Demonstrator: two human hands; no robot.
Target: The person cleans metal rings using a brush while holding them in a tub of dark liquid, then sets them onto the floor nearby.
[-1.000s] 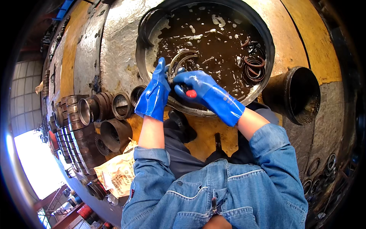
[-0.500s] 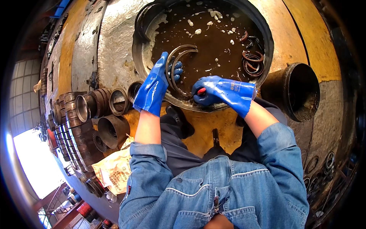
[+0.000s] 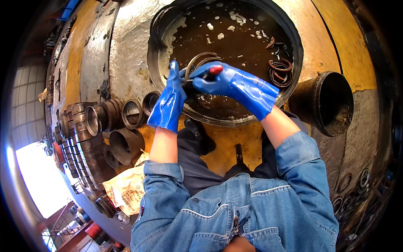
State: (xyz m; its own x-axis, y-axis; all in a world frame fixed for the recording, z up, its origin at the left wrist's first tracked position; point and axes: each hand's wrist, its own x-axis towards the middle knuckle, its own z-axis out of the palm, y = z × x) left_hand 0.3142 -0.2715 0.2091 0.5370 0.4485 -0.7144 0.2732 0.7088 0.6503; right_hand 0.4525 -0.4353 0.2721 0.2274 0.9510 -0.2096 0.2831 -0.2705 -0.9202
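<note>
Curved metal half-rings (image 3: 205, 55) stand out above a round dark tub (image 3: 296, 50) of brown liquid. My left hand (image 3: 171, 94), in a long blue rubber glove, grips them at their left side, thumb pointing up. My right hand (image 3: 220, 82), gloved the same way, is closed around a red-handled tool (image 3: 215, 70) and sits against the half-rings. Only the red end shows; the tool's working part is hidden by the glove. More curved ring pieces (image 3: 280, 74) lie at the tub's right side, partly in the liquid.
Right of the tub lies a large rusty metal cylinder (image 3: 305, 94), open end facing right. At the left are metal rings (image 3: 132, 114), a short sleeve (image 3: 126, 145) and stacked ring parts. A paper bag (image 3: 126, 185) lies beside my left arm. Patches of foam float on the liquid.
My right hand has moved up and left from the tub's near edge onto the half-rings, bringing the red-handled tool along. My left hand still grips the half-rings.
</note>
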